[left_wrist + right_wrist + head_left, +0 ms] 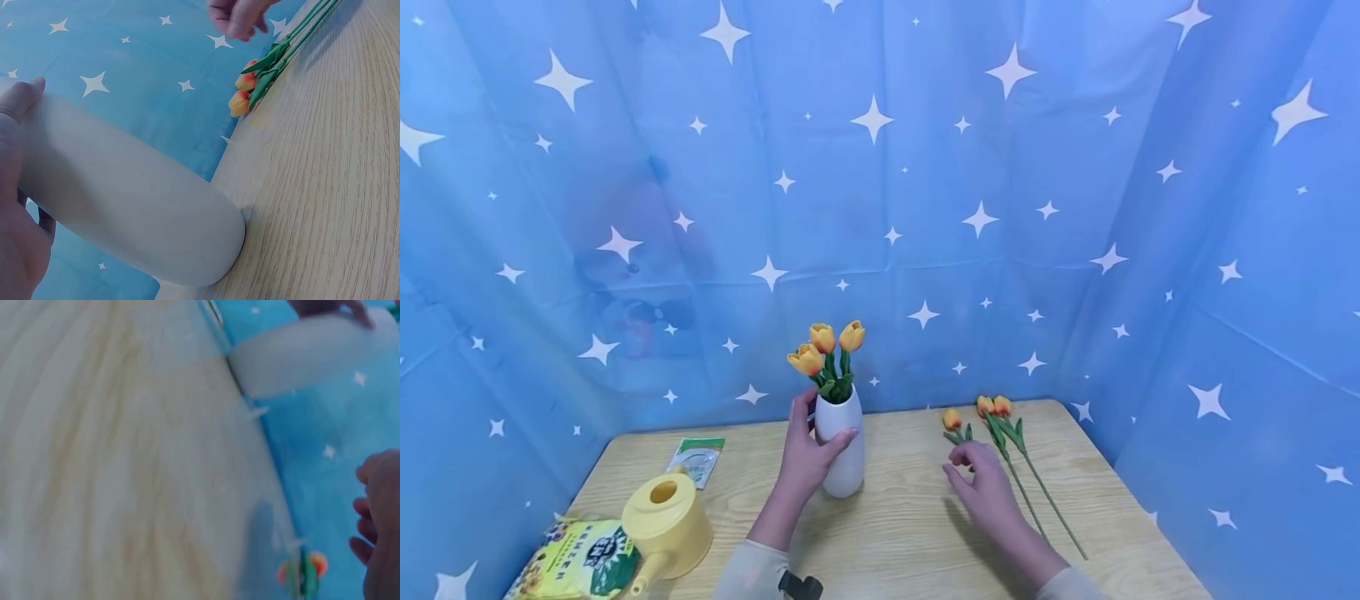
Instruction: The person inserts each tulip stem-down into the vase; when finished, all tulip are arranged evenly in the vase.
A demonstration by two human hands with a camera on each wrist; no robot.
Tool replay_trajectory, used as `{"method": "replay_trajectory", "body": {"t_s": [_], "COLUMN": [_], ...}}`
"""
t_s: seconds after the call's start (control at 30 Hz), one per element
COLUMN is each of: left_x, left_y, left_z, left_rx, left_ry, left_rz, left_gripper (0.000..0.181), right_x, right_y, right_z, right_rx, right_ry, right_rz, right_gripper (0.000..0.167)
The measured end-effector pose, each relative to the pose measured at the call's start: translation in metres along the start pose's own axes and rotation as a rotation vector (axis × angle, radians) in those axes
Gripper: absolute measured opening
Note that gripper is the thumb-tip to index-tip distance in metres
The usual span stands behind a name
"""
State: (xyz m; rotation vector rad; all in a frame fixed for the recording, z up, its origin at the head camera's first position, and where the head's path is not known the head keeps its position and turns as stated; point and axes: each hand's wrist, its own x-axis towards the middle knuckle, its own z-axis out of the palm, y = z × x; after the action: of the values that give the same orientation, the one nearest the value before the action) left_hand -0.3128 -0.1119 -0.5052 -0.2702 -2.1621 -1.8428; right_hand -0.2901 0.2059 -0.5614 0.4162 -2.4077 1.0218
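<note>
A white vase (846,454) stands upright on the table, with three yellow-orange tulips (822,337) in its mouth. My left hand (805,457) grips the vase's upper part, thumb across the front; the left wrist view shows its smooth body (137,194) down to the base. Over the right half of the table, my right hand (988,492) has loosely bent fingers and no object visible in it. Just beyond it lie three orange tulips (1002,406) with green stems, one partly hidden behind the hand. The right wrist view is blurred.
At the left stand a yellow watering can (681,521) and a yellow-green printed bag (576,558). A green-and-white packet (697,461) lies flat behind the can. A blue star-patterned curtain (880,192) surrounds the wooden table (910,517).
</note>
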Motion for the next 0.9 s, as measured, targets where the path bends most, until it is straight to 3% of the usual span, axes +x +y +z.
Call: {"method": "replay_trajectory", "body": {"t_s": [0.23,0.37,0.67,0.9], "left_x": [-0.002,-0.003,-0.002,-0.002], "left_y": [0.001,0.001,0.002,0.001], "left_z": [0.002,0.003,0.002,0.0], "left_rx": [0.001,0.006,0.01,0.017], "left_ry": [0.005,0.003,0.008,0.004], "left_rz": [-0.02,-0.013,-0.009,-0.009], "left_gripper": [0.094,0.094,0.096,0.093], "right_x": [-0.007,-0.008,-0.001,0.003], "right_y": [0.035,0.046,0.045,0.041], "right_z": [-0.013,-0.017,-0.021,-0.019], "right_rx": [-0.113,-0.132,-0.053,-0.035], "right_ry": [0.066,0.061,-0.047,-0.096], "right_rz": [0.057,0.13,0.317,0.36], "right_gripper": [0.025,0.031,0.035,0.037]}}
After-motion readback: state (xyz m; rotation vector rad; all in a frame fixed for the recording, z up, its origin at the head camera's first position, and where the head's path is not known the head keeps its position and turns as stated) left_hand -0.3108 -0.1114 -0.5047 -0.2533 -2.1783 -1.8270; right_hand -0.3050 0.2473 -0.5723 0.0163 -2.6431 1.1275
